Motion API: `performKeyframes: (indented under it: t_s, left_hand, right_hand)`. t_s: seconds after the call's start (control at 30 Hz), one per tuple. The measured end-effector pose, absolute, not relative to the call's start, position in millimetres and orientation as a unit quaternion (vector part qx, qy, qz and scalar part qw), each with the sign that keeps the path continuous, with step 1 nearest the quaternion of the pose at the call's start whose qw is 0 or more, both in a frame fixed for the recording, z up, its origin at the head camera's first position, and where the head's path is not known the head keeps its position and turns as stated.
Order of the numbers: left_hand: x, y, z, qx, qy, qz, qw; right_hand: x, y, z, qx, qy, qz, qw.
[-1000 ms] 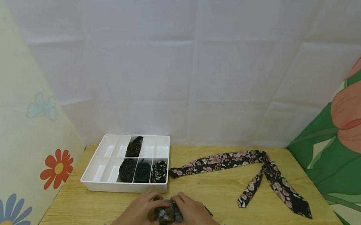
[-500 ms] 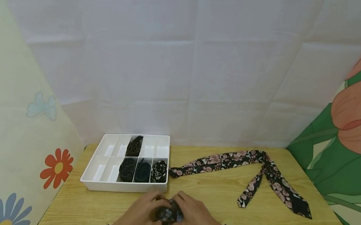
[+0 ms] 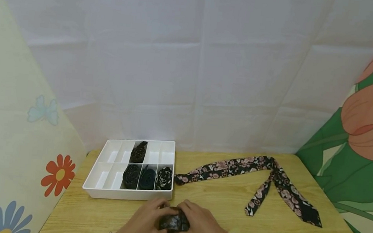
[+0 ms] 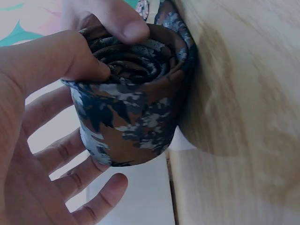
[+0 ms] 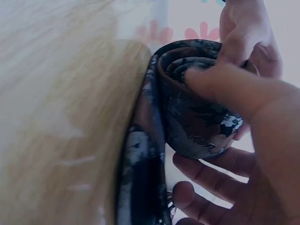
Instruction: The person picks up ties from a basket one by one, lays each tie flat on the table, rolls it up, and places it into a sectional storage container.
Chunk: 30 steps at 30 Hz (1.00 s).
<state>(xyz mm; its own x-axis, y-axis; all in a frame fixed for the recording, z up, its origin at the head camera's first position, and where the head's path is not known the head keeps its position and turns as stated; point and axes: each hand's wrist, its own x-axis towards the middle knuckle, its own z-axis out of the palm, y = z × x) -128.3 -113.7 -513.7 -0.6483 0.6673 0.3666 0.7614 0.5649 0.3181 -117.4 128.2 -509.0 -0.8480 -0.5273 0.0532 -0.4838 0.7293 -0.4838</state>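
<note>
Between both hands, near the front of the table, is a dark necktie with brown and grey-blue flowers, wound into a thick roll. My left hand pinches one side, its thumb on the spiral edge of the rolled necktie and the other fingers spread around the outside. From the opposite side my right hand grips it, thumb pressed to the coil. A flat unrolled length of the necktie trails from the roll along the table in the right wrist view. The head view hides that length behind the right hand.
A white divided tray stands behind the left hand, with several rolled dark ties in its compartments. A black tie with pink flowers lies bent across the table's right side. A white sheet hangs behind the table.
The roll has turned between the fingers. The tie's tail that showed right of my right hand a second ago is out of sight in the head view. Both hands stay in place.
</note>
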Motion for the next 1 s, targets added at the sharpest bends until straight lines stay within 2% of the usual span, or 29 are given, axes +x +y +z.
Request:
performKeyframes:
  t_s: [0.23,0.43,0.7,0.9,1.0]
  left_hand:
    - [-127.1,-111.5,-518.6,-0.413,-0.875,-0.239,0.086]
    - [-127.8,-109.6,-516.9,-0.415,-0.875,-0.227,0.101]
    - [-127.6,-107.5,-516.1,-0.403,-0.880,-0.231,0.096]
    - [-130.1,-108.9,-518.4,-0.416,-0.871,-0.231,0.118]
    - [-130.0,-108.9,-516.6,-0.420,-0.869,-0.236,0.113]
  right_hand:
    - [-117.9,129.3,-511.3,-0.270,0.935,-0.224,0.045]
    - [-116.8,128.3,-510.3,-0.282,0.929,-0.238,0.026]
    - [-117.2,130.8,-511.9,-0.271,0.933,-0.236,0.026]
    - [-118.5,131.1,-506.8,-0.275,0.926,-0.252,0.049]
    - [-118.3,132.1,-505.2,-0.276,0.922,-0.264,0.060]
